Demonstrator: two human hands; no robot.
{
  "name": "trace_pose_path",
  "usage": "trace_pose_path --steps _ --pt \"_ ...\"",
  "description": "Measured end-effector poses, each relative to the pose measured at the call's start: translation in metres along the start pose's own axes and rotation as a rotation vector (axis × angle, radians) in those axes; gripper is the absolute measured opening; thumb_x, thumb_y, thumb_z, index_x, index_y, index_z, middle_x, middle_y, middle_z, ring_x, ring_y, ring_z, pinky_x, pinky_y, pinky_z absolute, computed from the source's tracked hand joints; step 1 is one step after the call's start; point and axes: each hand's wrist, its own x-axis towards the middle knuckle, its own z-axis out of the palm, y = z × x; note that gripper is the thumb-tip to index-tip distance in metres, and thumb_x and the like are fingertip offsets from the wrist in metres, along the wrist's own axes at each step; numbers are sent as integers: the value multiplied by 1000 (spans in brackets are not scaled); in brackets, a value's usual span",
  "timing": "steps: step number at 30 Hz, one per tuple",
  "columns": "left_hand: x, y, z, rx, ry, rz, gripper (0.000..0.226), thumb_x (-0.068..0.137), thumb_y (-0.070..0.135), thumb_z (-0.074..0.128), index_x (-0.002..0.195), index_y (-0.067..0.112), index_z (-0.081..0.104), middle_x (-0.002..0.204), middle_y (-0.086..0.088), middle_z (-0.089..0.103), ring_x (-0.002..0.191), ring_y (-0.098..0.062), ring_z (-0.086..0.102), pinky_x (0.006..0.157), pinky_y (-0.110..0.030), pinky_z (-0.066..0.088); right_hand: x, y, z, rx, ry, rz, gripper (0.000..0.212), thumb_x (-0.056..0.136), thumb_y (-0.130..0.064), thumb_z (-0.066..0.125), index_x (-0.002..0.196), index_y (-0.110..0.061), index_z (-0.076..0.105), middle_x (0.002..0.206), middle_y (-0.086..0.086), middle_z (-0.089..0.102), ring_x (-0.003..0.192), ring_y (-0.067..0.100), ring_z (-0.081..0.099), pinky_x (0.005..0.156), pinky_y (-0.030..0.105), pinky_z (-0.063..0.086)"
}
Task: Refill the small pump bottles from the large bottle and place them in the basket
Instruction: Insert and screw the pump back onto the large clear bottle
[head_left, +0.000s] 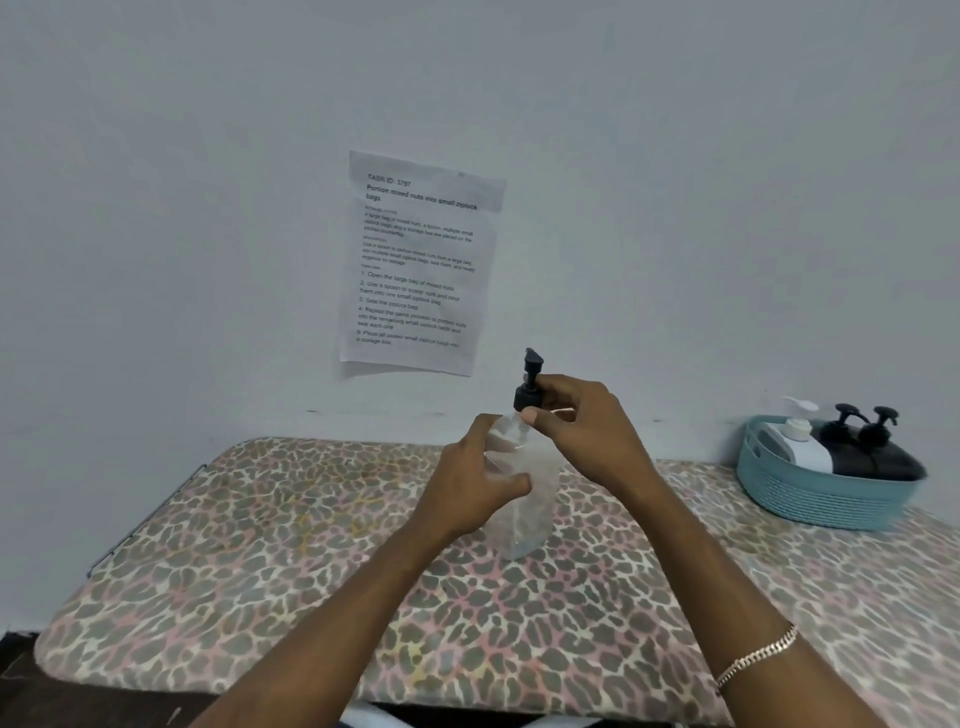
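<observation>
Clear plastic pump bottle (531, 519): upright on leopard-print worktop (260, 519), gripped at body by left hand (467, 483), pinched at black pump collar (523, 397) by right hand (582, 431). Hold body steady; turn collar squarely, no tilting.

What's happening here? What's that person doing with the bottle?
A person is working on a clear plastic pump bottle at a leopard-print covered table. The left-hand grip holds its body, while the right-hand grip pinches the black pump cap at its neck, either screwing it on or off. At the right, a blue ribbed plastic basket already holds a white bottle and two dark pump bottles.
</observation>
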Motion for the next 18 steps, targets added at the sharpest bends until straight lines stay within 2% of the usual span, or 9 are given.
trace_pose_path --steps 2,5,8,10,12,15,18 --pt "3 4 11 -34 -48 17 70 74 40 81 137 35 51 110 14 66 92 -10 72 84 -42 63 -6 10 -15 1 -28 5 34 99 -19 69 132 -27 71 118 -15 77 115 3 70 110 39 51" --pt "9 6 25 -65 -106 45 68 74 39 80 136 39 53 112 6 69 95 -13 74 87 -48 62 -15 21 -33 72 -76 6 32 102 -14 66 130 -28 70 122 -16 76 121 4 69 114 44 49" --pt "12 5 36 -83 -138 67 62 78 31 82 133 41 54 111 0 70 95 -14 74 86 -47 62 -19 29 -45 140 -102 24 31 100 -11 69 122 -33 72 123 -16 76 121 6 70 115 47 48" --pt "13 4 40 -95 -147 71 61 81 25 83 133 40 55 110 1 71 93 -10 74 86 -43 62 -19 32 -50 152 -94 41 29 95 -13 77 118 -29 75 118 -13 78 116 7 72 114 47 49" --pt "14 3 43 -101 -153 77 59 82 24 83 132 39 55 108 2 72 92 -9 74 84 -38 62 -19 35 -49 157 -54 58 27 88 -16 85 113 -26 77 109 -12 80 107 5 73 108 41 52" --pt "16 3 44 -85 -156 86 57 81 25 82 130 39 56 107 0 70 91 -10 73 80 -36 61 -23 36 -42 180 41 72 29 78 -22 93 100 -21 73 94 -14 77 86 2 69 87 29 51" --pt "17 2 44 -62 -169 97 52 82 23 80 125 39 56 101 2 65 88 -13 70 76 -35 59 -27 36 -29 150 138 93 39 77 -29 94 97 -16 62 95 -7 74 88 8 67 81 27 51"
